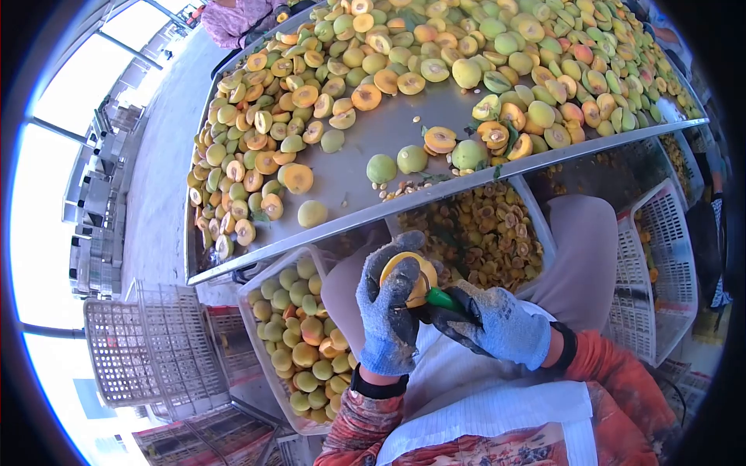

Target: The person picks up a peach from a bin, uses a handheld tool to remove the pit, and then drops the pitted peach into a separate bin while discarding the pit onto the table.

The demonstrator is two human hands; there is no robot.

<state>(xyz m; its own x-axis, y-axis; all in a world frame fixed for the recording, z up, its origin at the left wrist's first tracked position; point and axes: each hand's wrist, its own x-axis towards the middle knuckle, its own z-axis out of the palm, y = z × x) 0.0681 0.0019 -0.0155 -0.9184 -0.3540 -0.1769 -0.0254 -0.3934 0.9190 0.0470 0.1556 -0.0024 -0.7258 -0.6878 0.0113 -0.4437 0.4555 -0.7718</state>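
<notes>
My left hand, in a blue and grey glove, is wrapped round a halved yellow-orange fruit held up above my lap. My right hand, gloved the same way, grips a tool with a green handle. The front end of this tool meets the lower edge of the fruit, and its tip is hidden there. Both hands are close together, just below the front edge of a metal table. Many halved and whole fruits lie on that table.
Left of my legs stands a crate of whole fruits. Under the table edge is a bin of pits and scraps. White baskets stand at the right and far left. Across the table a person in a patterned top is partly visible.
</notes>
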